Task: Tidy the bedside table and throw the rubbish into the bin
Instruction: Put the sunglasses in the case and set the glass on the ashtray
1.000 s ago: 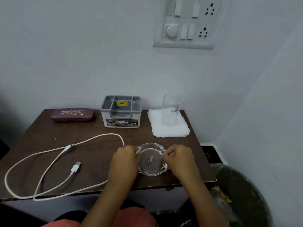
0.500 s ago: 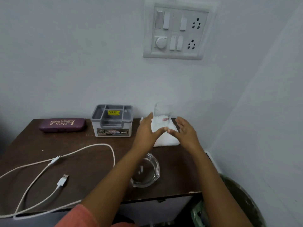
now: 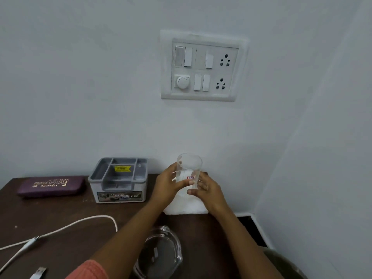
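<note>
1. While both hands meet at the back right of the table [image 3: 50, 210], a clear drinking glass [image 3: 189, 168] stands upright between them. Its open mouth is up, and a small red-edged label [image 3: 190, 177] faces the camera.
2. The left hand [image 3: 168, 187] wraps the glass from the left. Its grip is clamped on the glass, with the thumb laid across the front of the lower wall.
3. The right hand [image 3: 210, 191] takes the glass from the right, its grip likewise clamped on it, with the thumb in front near the base. A ring [image 3: 206, 187] shows on one finger.
4. A white napkin [image 3: 185, 207] lies on the table directly under the hands. Fingers hide the base of the glass, so I cannot tell whether it rests on the napkin or is raised off it.
5. Between the two forearms, near the front edge, sits a clear ashtray [image 3: 161, 252] with a few small scraps inside.
6. Left of the glass, by the wall, stands a grey compartmented organiser [image 3: 118, 180] with a yellow sticker. Further left, a purple spectacle case [image 3: 50, 186] lies flat.
7. A white cable [image 3: 100, 216] loops across the left half of the table. Its USB plug [image 3: 39, 271] is at the bottom edge of the view.
8. A dark bin [image 3: 285, 264] stands beside the table's right end, only partly in view.
9. A switchboard [image 3: 201, 67] is fixed to the wall above the glass.
</note>
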Motion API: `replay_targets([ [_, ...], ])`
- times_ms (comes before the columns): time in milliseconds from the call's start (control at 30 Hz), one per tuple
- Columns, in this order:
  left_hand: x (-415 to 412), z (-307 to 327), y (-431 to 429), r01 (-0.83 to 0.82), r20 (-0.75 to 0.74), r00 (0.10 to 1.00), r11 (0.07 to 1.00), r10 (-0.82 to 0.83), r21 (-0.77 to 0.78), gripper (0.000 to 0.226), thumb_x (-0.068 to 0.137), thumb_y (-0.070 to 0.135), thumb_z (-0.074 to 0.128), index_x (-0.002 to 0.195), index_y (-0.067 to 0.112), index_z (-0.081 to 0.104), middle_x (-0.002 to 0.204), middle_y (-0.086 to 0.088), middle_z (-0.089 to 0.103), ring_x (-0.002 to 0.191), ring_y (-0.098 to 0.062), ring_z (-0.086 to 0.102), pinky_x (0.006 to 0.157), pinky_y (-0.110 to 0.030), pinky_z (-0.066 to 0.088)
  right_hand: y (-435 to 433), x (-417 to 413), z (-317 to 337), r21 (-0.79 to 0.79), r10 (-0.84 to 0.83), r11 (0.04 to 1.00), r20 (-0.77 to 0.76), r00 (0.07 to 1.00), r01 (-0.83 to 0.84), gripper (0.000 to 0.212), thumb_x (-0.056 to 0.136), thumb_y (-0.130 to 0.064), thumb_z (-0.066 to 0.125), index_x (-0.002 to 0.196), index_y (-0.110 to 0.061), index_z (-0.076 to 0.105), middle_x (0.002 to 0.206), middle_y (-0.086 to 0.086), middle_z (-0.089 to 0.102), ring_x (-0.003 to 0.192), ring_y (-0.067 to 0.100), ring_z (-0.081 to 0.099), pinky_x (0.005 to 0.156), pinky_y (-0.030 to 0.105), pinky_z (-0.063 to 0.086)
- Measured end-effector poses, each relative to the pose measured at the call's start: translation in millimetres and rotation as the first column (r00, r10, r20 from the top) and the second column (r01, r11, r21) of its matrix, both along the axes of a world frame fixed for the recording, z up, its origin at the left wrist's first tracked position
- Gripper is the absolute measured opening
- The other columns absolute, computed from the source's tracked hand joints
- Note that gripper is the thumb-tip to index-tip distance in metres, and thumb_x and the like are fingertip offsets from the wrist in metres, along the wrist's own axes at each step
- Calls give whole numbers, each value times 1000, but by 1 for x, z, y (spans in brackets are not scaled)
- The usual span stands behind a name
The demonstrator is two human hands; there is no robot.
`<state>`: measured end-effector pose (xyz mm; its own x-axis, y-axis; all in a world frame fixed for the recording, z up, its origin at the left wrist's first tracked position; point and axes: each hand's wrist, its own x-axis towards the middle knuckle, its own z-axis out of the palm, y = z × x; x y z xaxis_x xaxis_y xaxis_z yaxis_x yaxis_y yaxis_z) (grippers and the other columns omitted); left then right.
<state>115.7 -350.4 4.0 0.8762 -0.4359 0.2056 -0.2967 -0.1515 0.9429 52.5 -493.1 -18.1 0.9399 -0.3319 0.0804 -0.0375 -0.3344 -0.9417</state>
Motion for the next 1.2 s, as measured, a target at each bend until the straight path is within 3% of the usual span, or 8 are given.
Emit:
replay_targets([
  [133, -5, 9, 8, 35, -6, 999, 999, -36, -31, 52, 68, 12, 81, 96, 46, 54, 94, 25, 63, 82, 19, 60, 70, -4, 45, 5, -9, 9, -46, -31, 998, 23, 999, 32, 60, 70, -9, 80, 124, -21, 57, 118, -2, 66, 108, 11, 61, 92, 13, 45],
  [267, -24, 25, 23, 61, 1, 998, 995, -61, -75, 52, 67, 9, 81, 105, 36, 58, 96, 22, 66, 85, 14, 63, 73, -8, 49, 20, -32, 26, 19, -54, 998, 84, 995, 53, 61, 68, -4, 80, 123, -19, 58, 112, -3, 67, 99, 3, 64, 76, 4, 47],
  [433, -60, 43, 62, 85, 10, 996, 991, -84, -106, 62, 63, 9, 82, 116, 31, 57, 105, 9, 70, 98, -5, 67, 84, -21, 54, 57, -69, 41, 116, -14, 993, 165, 986, -6, 58, 66, 5, 78, 114, -23, 62, 105, -4, 70, 94, 2, 67, 73, 11, 50],
  [600, -94, 34, 100, 91, -44, 994, 991, -96, -99, 73, 60, 10, 82, 128, 14, 56, 114, 0, 69, 104, -9, 66, 91, -33, 54, 92, -104, 31, 164, 35, 984, 173, 984, -64, 62, 65, 8, 78, 111, -32, 61, 99, -11, 73, 95, 7, 69, 77, 18, 54],
  [700, -108, 25, 111, 89, -76, 992, 991, -97, -98, 72, 58, 9, 80, 121, 34, 55, 106, 18, 70, 104, -2, 64, 88, -22, 53, 103, -116, 22, 162, 36, 985, 141, 989, -59, 63, 64, 7, 79, 112, -30, 61, 100, -12, 73, 96, 5, 68, 76, 15, 52],
  [800, -115, 16, 116, 89, -106, 989, 991, -100, -100, 70, 63, -5, 77, 112, 38, 52, 91, 35, 67, 99, 8, 63, 81, -12, 51, 111, -124, 16, 143, 44, 988, 118, 992, -60, 63, 64, 4, 80, 116, -26, 61, 106, -7, 71, 99, 5, 67, 80, 17, 52],
  [1000, -119, 5, 124, 57, -148, 986, 991, -74, -117, 67, 55, 5, 78, 109, 38, 54, 94, 34, 67, 100, 6, 63, 81, -15, 52, 120, -128, 10, 93, 50, 994, 107, 993, -60, 62, 66, 2, 80, 109, -37, 61, 106, -9, 71, 98, 4, 67, 80, 17, 52],
  [1200, -119, -3, 131, 65, -164, 983, 992, -82, -104, 71, 63, -7, 77, 121, 26, 54, 99, 26, 70, 104, -2, 64, 83, -16, 52, 122, -127, 6, 79, 79, 993, 60, 995, -84, 65, 65, 2, 82, 116, -30, 58, 107, -14, 69, 100, -2, 65, 81, 12, 50],
])
